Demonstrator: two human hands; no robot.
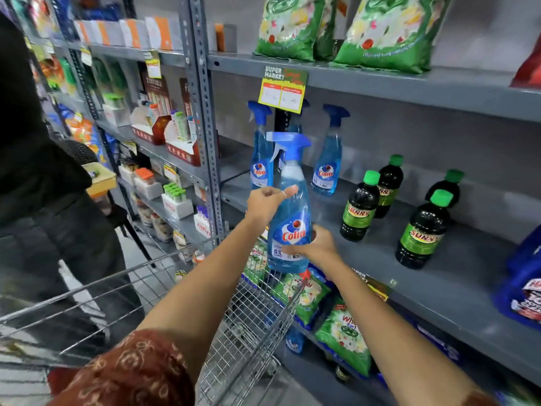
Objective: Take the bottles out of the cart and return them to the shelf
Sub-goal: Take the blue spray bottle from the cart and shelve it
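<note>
Grey metal shelving (409,80) with perforated uprights (202,92) fills the aisle of a shop, its boards backed by plain grey panels. A yellow price tag (281,96) headed "SUPER MARKET" hangs from one board's front edge. The lighting is even and artificial, and a pale floor (140,276) shows at lower left.

Bright, even store light – soft shadows; wide-angle bending warps the edges, and the right margin smears with blur.
</note>
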